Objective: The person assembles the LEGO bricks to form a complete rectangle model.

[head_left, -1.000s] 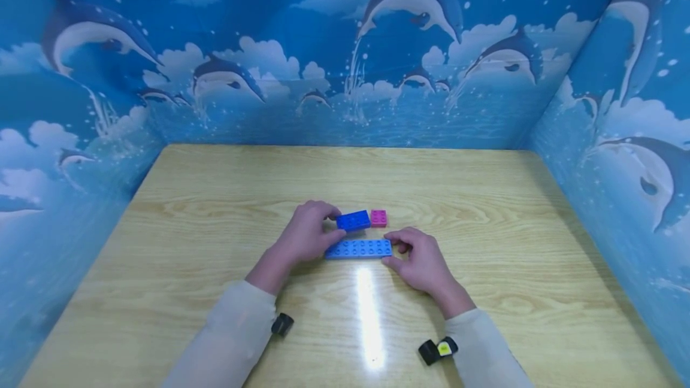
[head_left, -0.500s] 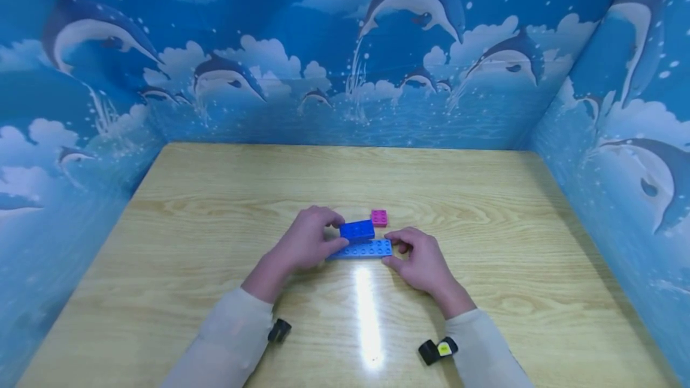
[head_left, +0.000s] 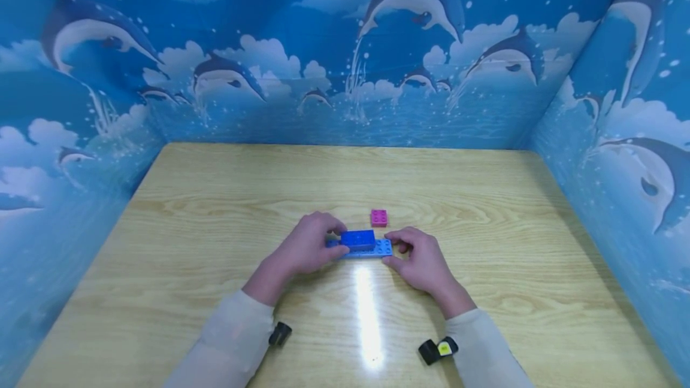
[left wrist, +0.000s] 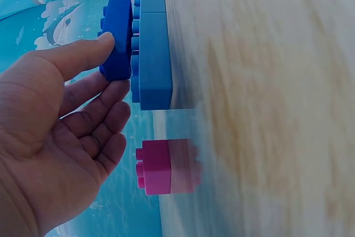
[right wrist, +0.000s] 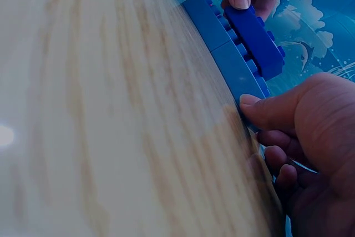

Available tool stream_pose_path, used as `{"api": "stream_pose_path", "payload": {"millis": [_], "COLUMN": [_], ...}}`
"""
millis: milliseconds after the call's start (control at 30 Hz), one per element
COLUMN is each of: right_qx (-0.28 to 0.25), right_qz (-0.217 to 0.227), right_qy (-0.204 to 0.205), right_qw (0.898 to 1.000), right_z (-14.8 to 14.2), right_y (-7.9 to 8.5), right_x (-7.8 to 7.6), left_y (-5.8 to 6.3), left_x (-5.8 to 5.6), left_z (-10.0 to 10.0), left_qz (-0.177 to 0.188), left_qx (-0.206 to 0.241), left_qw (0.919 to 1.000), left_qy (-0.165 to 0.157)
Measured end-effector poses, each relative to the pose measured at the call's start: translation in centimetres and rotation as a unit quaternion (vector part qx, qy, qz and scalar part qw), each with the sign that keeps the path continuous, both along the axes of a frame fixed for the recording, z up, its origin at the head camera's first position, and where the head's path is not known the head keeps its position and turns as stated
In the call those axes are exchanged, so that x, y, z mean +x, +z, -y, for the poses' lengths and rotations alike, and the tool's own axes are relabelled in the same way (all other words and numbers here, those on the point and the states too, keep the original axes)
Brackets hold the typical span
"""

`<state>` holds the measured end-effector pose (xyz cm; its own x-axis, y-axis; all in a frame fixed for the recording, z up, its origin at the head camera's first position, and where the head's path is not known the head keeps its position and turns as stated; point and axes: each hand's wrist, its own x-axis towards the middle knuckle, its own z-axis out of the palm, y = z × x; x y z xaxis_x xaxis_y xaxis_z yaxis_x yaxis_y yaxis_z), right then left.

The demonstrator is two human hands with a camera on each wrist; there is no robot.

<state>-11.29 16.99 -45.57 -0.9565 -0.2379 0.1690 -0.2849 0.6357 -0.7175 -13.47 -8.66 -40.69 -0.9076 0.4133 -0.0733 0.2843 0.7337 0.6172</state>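
Note:
My left hand [head_left: 306, 244] pinches a dark blue toy building brick [head_left: 358, 238] by its left end, between thumb and fingers. That brick is right over the studs of two light blue bricks [head_left: 384, 248], which lie end to end in a row on the table; the left wrist view [left wrist: 155, 54] shows their seam. Whether the dark brick touches the studs I cannot tell for sure. With thumb and fingertips, my right hand [head_left: 423, 260] grips the right end of the row. In the right wrist view the dark brick [right wrist: 255, 43] runs along the row, studs facing away from the table.
A small pink brick [head_left: 379, 218] sits on the wooden table [head_left: 215, 208] just behind the row. Dolphin-patterned blue sheets [head_left: 323, 35] stand along the table's back and sides.
My left hand has brought the dark blue brick from beside the pink brick toward me and down over the light blue row. The right hand has stayed in place.

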Motion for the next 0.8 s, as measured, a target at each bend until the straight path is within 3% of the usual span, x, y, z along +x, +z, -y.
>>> {"api": "stream_pose_path", "payload": {"millis": [800], "right_qx": [0.017], "right_qz": [0.031], "right_qy": [0.005], "right_qw": [0.999], "right_z": [-0.09], "right_y": [0.60], "right_x": [-0.13], "left_y": [-0.09], "left_x": [0.17], "left_z": [-0.47], "left_qz": [0.012], "left_qx": [-0.028], "left_qw": [0.9995], "left_qy": [-0.003]}}
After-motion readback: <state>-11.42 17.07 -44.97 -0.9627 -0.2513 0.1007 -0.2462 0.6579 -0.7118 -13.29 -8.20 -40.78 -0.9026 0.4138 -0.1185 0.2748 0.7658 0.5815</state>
